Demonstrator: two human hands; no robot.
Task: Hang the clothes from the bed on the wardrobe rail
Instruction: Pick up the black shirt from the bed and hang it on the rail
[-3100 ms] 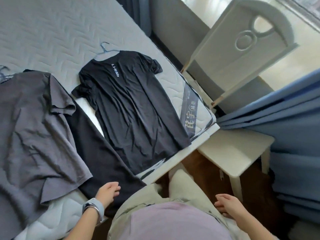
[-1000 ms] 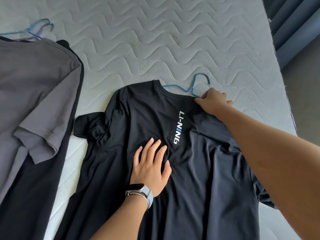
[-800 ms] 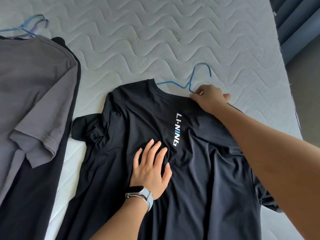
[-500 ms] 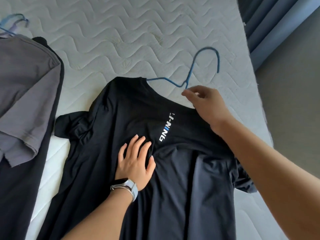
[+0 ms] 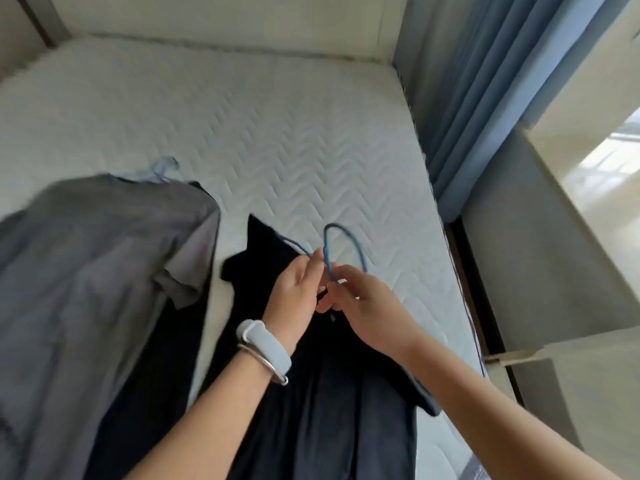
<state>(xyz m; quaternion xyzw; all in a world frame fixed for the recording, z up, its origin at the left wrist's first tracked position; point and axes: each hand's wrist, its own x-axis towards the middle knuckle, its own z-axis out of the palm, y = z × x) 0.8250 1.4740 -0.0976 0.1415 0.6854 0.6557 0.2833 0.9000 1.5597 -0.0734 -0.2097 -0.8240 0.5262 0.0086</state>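
A black T-shirt on a blue wire hanger is lifted at its collar above the white mattress. My left hand, with a pale blue wristband, and my right hand meet at the base of the hanger's hook, and both pinch the hanger there. The hook curves up above my fingers. Left of it a grey T-shirt lies flat on a second pale blue hanger, over another dark garment.
Blue curtains hang along the bed's right side. A pale wall or cabinet panel stands at the right, with a narrow gap down to the floor beside the mattress edge. The headboard closes the far end.
My left hand left the shirt's chest and joined my right hand at the hanger neck. The collar and hook have risen off the mattress, and the view has tilted up toward the headboard.
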